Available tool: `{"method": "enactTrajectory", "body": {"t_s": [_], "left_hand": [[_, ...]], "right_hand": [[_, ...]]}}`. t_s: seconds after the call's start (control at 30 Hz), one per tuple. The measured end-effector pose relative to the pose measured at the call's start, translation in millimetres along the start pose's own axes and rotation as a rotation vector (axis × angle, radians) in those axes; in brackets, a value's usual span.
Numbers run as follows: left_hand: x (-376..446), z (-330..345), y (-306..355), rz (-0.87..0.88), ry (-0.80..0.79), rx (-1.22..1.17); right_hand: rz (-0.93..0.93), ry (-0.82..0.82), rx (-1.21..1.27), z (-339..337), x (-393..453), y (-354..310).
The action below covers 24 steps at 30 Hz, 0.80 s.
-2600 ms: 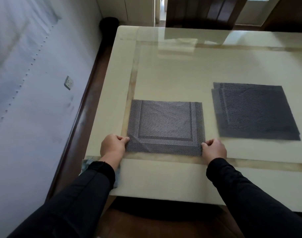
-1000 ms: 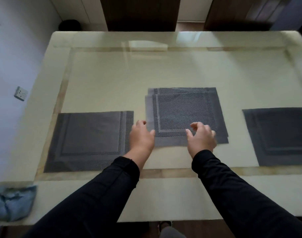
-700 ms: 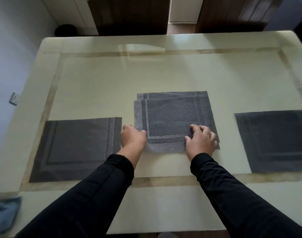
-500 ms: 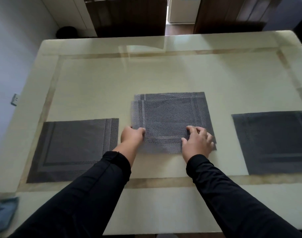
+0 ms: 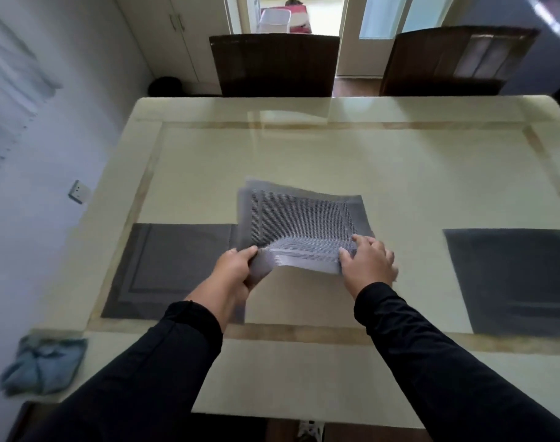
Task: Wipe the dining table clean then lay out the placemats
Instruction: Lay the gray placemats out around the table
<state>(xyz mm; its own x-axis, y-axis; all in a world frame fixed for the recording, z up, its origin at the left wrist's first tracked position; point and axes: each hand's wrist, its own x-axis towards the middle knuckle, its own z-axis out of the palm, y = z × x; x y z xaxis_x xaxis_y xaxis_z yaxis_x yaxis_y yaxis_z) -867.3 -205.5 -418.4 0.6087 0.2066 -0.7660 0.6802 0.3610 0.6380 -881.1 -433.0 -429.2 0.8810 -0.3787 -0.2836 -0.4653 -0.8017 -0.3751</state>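
Observation:
A small stack of grey woven placemats [image 5: 301,218] is lifted off the middle of the cream dining table [image 5: 336,154], its near edge raised and bent. My left hand [image 5: 237,266] grips the stack's near left corner. My right hand [image 5: 369,263] pinches the near right corner. One dark placemat [image 5: 170,260] lies flat at the near left of the table. Another placemat [image 5: 514,279] lies flat at the near right, cut off by the frame edge.
A crumpled blue cloth [image 5: 42,365] sits on the table's near left corner. Two dark wooden chairs [image 5: 275,63] [image 5: 454,59] stand at the far side. A white wall with a socket [image 5: 79,192] runs close along the left edge.
Both hands took hold of the middle stack's near corners and raised it off the table; earlier it lay flat. The view has tilted up, showing the far chairs.

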Motion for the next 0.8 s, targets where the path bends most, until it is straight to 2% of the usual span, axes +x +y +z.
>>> {"method": "enactTrajectory", "body": {"t_s": [0.1, 0.3, 0.6, 0.8], "left_hand": [[-12.4, -47.4, 12.6, 0.017, -0.013, -0.019], [-27.8, -152.7, 42.1, 0.136, -0.082, -0.032], [-32.5, -318.0, 80.7, 0.425, -0.025, 0.298], [-31.3, -390.7, 89.4, 0.548, 0.129, 0.42]], "right_hand": [[0.082, -0.05, 0.02, -2.4, -16.6, -29.4], [0.182, -0.081, 0.339, 10.0, -53.3, -91.7], [-0.013, -0.006, 0.309, 91.9, -165.1, -216.1], [-0.141, 0.08, 0.271, 126.4, -214.9, -266.2]]}}
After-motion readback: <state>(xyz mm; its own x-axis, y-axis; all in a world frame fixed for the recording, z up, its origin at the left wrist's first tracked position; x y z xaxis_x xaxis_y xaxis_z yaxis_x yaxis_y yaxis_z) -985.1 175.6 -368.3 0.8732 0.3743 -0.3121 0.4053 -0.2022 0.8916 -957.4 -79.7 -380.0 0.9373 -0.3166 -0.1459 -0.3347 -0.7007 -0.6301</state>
